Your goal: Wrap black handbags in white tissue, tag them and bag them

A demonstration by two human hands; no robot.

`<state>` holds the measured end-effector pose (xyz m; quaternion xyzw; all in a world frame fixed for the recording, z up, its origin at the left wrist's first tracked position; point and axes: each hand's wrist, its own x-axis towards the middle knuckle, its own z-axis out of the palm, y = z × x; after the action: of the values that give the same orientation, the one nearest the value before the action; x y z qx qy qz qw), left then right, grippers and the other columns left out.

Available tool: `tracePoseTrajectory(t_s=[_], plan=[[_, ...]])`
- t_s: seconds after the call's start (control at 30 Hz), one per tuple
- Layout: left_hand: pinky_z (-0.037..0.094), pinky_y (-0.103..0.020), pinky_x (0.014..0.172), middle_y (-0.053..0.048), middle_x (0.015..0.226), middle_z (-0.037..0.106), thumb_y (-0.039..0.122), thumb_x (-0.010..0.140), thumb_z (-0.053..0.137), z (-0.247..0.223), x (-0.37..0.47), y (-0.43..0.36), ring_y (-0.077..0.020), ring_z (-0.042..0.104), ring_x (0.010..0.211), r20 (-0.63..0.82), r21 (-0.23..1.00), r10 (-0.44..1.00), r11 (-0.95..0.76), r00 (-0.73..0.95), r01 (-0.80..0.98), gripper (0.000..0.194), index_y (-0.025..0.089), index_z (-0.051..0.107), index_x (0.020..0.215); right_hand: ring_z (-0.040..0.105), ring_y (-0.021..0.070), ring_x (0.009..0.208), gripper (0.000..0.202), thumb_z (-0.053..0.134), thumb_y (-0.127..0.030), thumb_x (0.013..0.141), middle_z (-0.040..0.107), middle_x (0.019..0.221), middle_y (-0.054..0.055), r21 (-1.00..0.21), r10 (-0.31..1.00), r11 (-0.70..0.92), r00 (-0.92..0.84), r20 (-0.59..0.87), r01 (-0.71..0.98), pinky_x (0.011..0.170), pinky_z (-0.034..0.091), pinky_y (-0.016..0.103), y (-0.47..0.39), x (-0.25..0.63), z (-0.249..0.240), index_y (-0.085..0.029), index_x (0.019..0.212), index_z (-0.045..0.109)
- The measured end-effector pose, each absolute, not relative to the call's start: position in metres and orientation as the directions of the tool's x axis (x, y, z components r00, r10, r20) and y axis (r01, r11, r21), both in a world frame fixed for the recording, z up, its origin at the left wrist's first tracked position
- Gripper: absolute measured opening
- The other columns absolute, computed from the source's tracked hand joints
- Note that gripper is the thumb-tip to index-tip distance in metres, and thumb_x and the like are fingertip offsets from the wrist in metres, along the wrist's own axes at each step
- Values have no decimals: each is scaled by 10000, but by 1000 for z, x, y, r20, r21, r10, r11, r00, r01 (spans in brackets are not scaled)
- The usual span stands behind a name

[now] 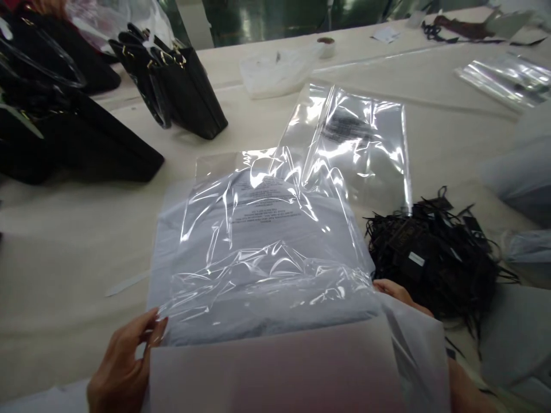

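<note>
A clear plastic bag (275, 229) with printed text lies over pale tissue-like sheets in front of me. My left hand (127, 361) pinches the bag's near left edge between thumb and fingers. At the right edge, my right hand (400, 295) has its fingertips on the bag and the white sheet, the rest of it covered by the sheet. A white, faintly pink panel (275, 373) spans the space between both hands, nearest to me. More clear bags (361, 149) lie just beyond the first.
Black handbags (185, 86) stand at the back left. A heap of black tags with cords (434, 258) is at the right. Beyond are a white plastic bag (278, 71), a tape roll (326, 47) and clear film (508, 77) on the pale table (64, 252).
</note>
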<state>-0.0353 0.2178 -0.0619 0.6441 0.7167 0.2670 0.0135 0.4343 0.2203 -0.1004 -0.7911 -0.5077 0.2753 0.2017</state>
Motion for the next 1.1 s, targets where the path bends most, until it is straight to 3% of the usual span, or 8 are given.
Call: tracePoseTrajectory(t_s=[0.1,0.17,0.3,0.47,0.67,0.83,0.97,1.1], plan=[[508,-208,696,-14,882,685,491,845,491,-50,-38,227,-136,651,708,434,311,897,-234,82,921,299,287,709,853,614,242,931,261,597,-387,672,668,991,30,-760,962,-265,211,-171,594,852,486,324,222,433,-76,-270,875,710],[515,-188,591,-7,794,698,552,811,504,-40,-41,239,-132,651,642,346,432,932,-263,111,862,347,301,726,723,613,233,855,238,625,-418,674,671,898,41,-823,938,-343,203,-279,453,785,497,323,229,435,-64,-241,806,712],[514,-247,480,-32,597,683,680,542,668,-20,-47,273,-192,635,556,-263,716,963,158,54,680,433,252,719,582,521,139,563,353,733,-492,595,602,657,11,-723,735,-673,32,-677,159,506,408,246,250,439,-51,-173,726,660],[383,-214,368,-48,530,612,512,466,761,-14,-54,304,-119,483,415,-819,523,557,623,140,581,394,137,703,569,390,64,492,367,738,-463,634,471,588,-43,-571,539,-817,-251,-804,76,455,279,191,271,439,-49,-152,685,549],[358,-210,385,-16,501,522,429,558,740,-12,-46,304,-87,409,404,-831,550,506,808,232,209,334,120,619,528,356,88,544,362,636,-501,709,410,618,-35,-589,517,-805,-396,-759,78,489,298,216,275,440,-44,-168,678,496],[407,-235,475,3,534,490,452,461,742,3,-38,288,-125,433,507,-795,606,556,747,243,275,350,170,540,508,427,141,661,507,658,-650,592,489,725,0,-706,553,-644,-458,-696,294,571,371,246,275,434,-19,-180,742,539],[271,-167,425,61,520,380,400,457,775,7,-27,267,-88,324,496,-732,616,681,655,10,437,424,202,407,526,399,121,615,488,742,-587,512,453,641,-26,-686,685,-564,-203,-699,459,524,337,226,266,417,-12,-187,635,490],[246,-181,408,75,514,258,444,481,791,3,-7,251,-75,264,482,-650,613,726,675,-224,411,584,215,255,512,356,83,518,516,790,-504,489,397,567,-61,-679,695,-713,54,-717,173,450,303,208,251,396,-19,-200,591,386]])
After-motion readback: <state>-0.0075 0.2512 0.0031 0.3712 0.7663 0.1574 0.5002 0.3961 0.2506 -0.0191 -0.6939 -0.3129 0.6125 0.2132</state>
